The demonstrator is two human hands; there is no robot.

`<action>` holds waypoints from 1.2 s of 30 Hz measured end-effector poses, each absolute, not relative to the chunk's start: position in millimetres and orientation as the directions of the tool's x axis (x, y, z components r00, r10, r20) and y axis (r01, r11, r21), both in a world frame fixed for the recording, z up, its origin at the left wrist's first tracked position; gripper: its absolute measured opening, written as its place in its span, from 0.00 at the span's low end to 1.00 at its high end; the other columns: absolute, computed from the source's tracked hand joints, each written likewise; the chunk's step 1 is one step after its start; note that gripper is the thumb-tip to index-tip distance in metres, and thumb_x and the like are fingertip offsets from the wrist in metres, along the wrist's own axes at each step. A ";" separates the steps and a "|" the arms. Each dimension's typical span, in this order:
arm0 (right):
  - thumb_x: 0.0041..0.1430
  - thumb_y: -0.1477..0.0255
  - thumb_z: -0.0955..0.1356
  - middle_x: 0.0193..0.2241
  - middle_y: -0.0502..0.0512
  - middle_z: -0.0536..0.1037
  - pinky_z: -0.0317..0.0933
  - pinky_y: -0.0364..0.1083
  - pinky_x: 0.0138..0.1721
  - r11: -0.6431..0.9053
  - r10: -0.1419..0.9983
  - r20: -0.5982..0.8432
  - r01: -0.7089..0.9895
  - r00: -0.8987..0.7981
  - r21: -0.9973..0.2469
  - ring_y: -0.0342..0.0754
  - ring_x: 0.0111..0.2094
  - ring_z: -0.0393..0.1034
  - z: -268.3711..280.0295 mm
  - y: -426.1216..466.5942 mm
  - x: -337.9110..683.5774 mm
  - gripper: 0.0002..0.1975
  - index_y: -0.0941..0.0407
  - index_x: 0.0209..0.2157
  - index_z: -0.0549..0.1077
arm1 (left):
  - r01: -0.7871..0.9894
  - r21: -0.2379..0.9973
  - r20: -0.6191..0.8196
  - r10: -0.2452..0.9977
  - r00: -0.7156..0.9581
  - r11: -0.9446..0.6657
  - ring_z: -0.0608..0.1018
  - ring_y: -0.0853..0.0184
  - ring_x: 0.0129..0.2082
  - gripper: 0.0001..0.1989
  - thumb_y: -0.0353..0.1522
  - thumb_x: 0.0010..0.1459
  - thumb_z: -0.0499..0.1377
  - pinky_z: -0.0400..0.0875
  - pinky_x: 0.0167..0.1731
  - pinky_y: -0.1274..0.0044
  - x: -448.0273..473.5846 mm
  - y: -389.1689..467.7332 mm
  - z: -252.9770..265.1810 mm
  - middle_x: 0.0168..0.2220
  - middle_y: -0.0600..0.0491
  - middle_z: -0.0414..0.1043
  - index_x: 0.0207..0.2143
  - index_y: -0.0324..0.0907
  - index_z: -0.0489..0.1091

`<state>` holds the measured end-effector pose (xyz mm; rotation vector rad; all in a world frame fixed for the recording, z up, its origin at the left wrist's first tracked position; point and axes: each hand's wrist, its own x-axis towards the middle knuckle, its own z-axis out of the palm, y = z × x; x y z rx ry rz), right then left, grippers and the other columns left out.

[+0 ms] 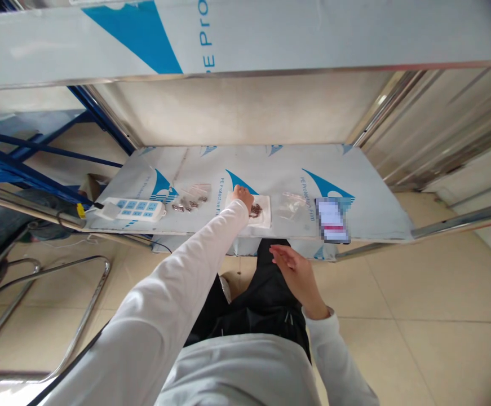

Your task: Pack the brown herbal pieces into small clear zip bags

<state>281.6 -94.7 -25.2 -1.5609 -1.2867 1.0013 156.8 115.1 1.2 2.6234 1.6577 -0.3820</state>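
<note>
1. Held the left hand (243, 196) curled over a white tray (267, 212) on the film-covered table (249, 160); could not tell whether grasping anything, with the fingertips hidden.
2. Saw small dark metal pieces (255, 211) heaped in the tray, just beside the left hand.
3. Lost sight of the tray's left part behind that hand and its white sleeve (211, 237).
4. Held the right hand (296, 273) released, fingers loosely extended, in front of the table's near edge, above black trousers (270, 313).
5. Spotted a clear bag (291, 204) right of the tray, apart from it, and a phone (333, 221), blurred, farther right.
6. Found loose metal parts (191, 204) left of the sleeve, near another clear packet (203, 190).
7. Noted a white power strip (139, 210) with blue sockets toward the table's left end.
8. Met an upper shelf (313, 36) spanning the view above the table, with a blue frame (59, 148) and a metal chair (88, 316) at left.
</note>
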 end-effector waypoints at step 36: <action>0.61 0.61 0.65 0.38 0.60 0.81 0.72 0.49 0.38 -0.111 0.993 -0.088 0.323 0.082 -0.940 0.51 0.37 0.77 -50.9 -88.2 264.8 0.16 0.57 0.42 0.76 | 0.944 0.071 -0.084 0.941 0.326 -0.321 0.68 0.52 0.51 0.19 0.32 0.52 0.62 0.56 0.53 0.63 119.1 104.6 3.2 0.48 0.41 0.66 0.47 0.37 0.69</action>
